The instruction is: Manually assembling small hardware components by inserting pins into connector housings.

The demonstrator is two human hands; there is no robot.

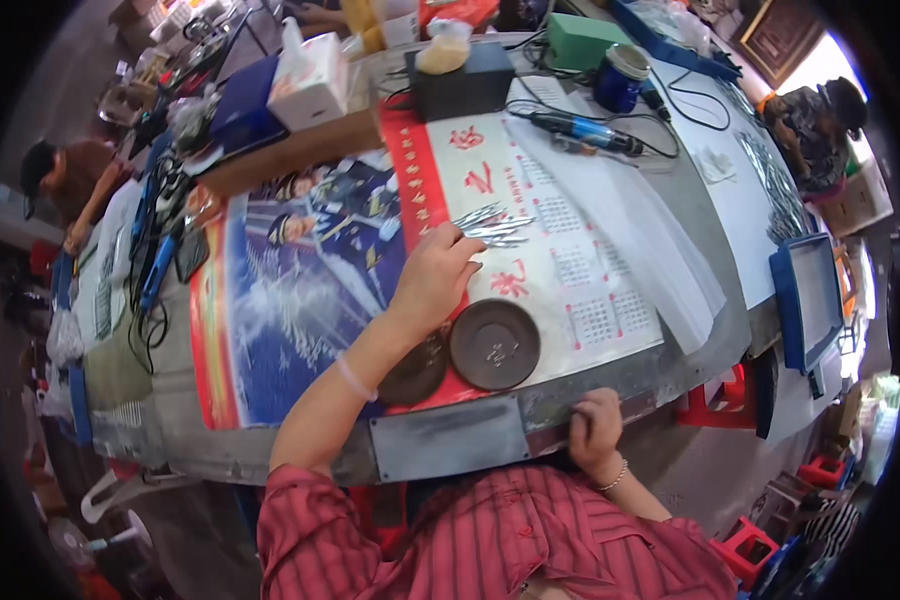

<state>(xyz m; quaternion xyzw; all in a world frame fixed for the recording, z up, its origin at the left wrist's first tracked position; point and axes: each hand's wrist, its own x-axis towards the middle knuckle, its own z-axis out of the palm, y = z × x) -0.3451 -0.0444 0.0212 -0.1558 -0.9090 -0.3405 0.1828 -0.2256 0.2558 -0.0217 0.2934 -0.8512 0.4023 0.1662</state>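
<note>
A loose pile of thin silver metal pieces (498, 226) lies on a printed calendar poster (620, 320). My left hand (435, 275) reaches to the left end of this pile with its fingers bent inward; the fingertips are partly hidden, so what they pinch does not show. Just below that hand are two dark brown round dishes: one dish (495, 345) has tiny bits in its middle, and the other dish (415, 375) is partly covered by my forearm. At the table's front edge, my right hand (597, 425) is curled closed, its contents hidden.
A grey metal plate (450, 440) is at the front edge. Behind the poster stand a tissue box (310, 85), a dark box (460, 80) and a blue handheld rotary tool (585, 132) with cables. White sheets (630, 220) lie rightward. One person (75, 185) sits left, another (815, 130) right.
</note>
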